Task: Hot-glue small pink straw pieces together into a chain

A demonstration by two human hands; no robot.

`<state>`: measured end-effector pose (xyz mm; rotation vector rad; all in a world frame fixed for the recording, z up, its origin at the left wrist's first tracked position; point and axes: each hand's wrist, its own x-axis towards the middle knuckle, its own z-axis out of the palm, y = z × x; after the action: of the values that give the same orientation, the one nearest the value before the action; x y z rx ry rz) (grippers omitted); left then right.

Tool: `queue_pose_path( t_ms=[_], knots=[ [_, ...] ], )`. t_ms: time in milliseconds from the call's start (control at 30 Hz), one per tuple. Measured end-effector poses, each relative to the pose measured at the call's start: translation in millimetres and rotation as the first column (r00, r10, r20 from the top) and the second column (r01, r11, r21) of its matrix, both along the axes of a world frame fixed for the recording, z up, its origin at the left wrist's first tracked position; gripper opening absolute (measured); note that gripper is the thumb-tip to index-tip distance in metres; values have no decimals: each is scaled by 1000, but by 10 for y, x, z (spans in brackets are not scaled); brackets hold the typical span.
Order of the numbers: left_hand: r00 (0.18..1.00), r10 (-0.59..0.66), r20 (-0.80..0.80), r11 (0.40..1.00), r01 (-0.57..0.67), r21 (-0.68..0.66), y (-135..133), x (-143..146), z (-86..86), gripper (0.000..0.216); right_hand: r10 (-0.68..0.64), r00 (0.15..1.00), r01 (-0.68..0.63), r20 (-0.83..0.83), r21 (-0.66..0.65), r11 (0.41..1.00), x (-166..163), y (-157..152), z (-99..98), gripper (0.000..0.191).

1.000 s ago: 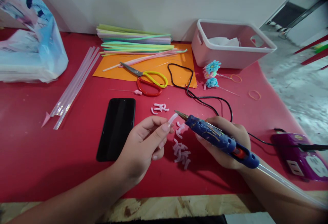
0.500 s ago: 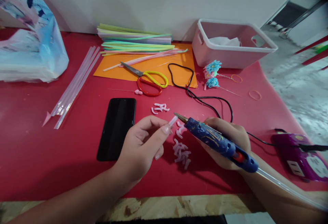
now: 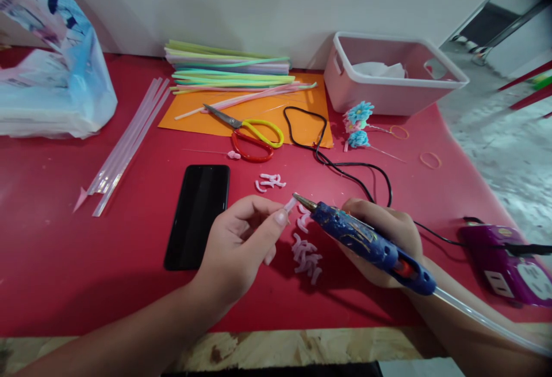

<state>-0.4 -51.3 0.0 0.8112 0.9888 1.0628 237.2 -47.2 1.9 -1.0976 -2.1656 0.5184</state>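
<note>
Between the thumb and fingers of my left hand (image 3: 245, 242) is a short pale pink piece of pipe cleaner (image 3: 291, 204). My right hand (image 3: 383, 236) is closed round a blue hot glue gun (image 3: 356, 230), with a clear glue stick (image 3: 483, 319) coming out of its back end. The gun's metal tip is at the upper end of the pink piece; whether they touch I cannot tell. Under and beside the tip lie more curved pink pieces (image 3: 307, 259) in a loose pile, and a smaller group (image 3: 271, 181) lies farther back.
A black phone (image 3: 197, 216) lies left of my hands. Behind are scissors (image 3: 239, 125), long pipe cleaners (image 3: 228, 66) on orange paper (image 3: 194, 117), and blue flowers (image 3: 359, 114) by a pink bin (image 3: 388, 92). Glue sticks (image 3: 129, 141) lie left; a purple power strip (image 3: 502, 262) stands right.
The glue gun's tip has dipped slightly and sits closer over the end of the pink piece. Both hands keep their grips.
</note>
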Motion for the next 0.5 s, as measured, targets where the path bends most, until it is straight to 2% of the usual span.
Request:
queue_pose_path(
  t_ms=[500],
  knots=[
    [999,-28,-24,999,27,-19,-5,-12,-7,18,48,999,-48,7,12,999,2,4,-11,24]
  ],
)
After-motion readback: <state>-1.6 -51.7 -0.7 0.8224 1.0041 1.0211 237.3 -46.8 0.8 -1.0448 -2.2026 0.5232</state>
